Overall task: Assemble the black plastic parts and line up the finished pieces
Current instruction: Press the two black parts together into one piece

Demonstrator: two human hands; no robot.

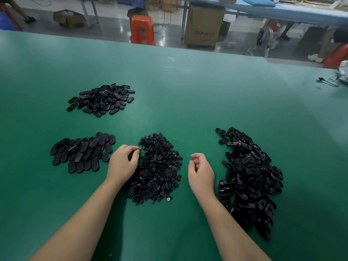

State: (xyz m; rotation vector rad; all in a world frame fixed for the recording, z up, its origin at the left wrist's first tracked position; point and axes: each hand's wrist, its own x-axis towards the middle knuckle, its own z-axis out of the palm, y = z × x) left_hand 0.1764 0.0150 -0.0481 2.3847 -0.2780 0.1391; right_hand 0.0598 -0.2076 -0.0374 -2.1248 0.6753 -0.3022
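Head cam only, so one view to go through. Containers first: nothing on the bench is in a tray or bin, the black parts just sit in loose heaps on the green table [188,102]. The only boxes are off the bench, a big cardboard box [204,27] on the floor past the far edge, closed as far as I can see, next to an orange plastic stool [143,30]. Grey shiny floor back there, a blue-topped bench [282,12] far right, and some cables [329,82] at the table's far right edge.

The parts: a middle pile of small round pieces [158,168] sits near, between the hands. A long heap of oval pieces with holes [248,178] runs down the right. Near left is a batch of plain oval pieces [82,152], lying flatter and roughly side by side. Far left is another jumbled oval pile [102,99].

The left hand [123,162] has curled fingers touching the left edge of the middle pile; can't tell if it has pinched anything. The right hand [201,172] hovers between the middle and right heaps, fingers loosely curled, holding nothing visible.
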